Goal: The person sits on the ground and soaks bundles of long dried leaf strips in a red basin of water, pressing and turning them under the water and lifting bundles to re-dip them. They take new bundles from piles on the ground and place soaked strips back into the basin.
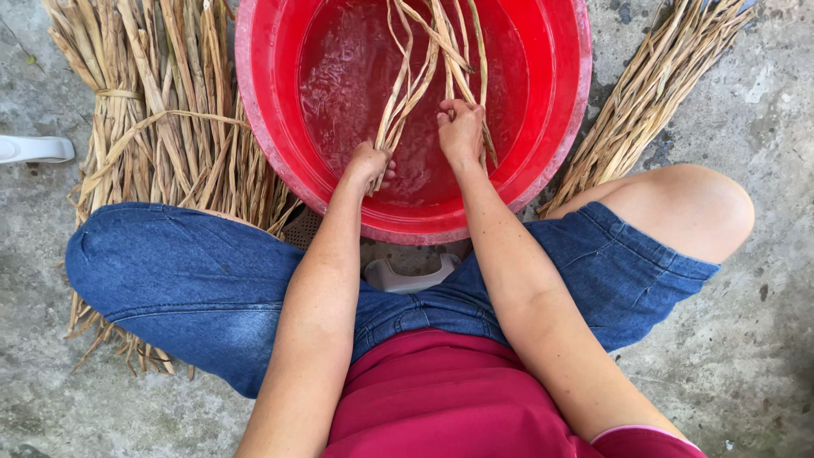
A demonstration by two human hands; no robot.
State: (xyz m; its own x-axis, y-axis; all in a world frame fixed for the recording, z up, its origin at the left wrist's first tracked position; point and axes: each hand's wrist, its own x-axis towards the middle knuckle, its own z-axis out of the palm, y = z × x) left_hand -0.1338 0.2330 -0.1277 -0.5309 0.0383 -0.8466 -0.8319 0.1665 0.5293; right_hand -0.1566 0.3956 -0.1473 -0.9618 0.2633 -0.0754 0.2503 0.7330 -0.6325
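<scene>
A round red basin (pixel 271 127) holding water stands on the concrete between my knees. Several long dried straw-coloured stalks (pixel 424 59) hang down into it. My left hand (pixel 369 165) is closed around the lower ends of one bunch of stalks near the basin's front wall. A little to the right and higher, my right hand (pixel 460 129) grips another bunch over the water. The stalk tips below both hands are hidden by my fingers.
A tied bundle of dried stalks (pixel 161 102) lies left of the basin, partly under my left thigh. A looser pile of stalks (pixel 653 85) lies at the right. A white object (pixel 34 149) sits at the left edge; a pale plastic piece (pixel 407 278) is under me.
</scene>
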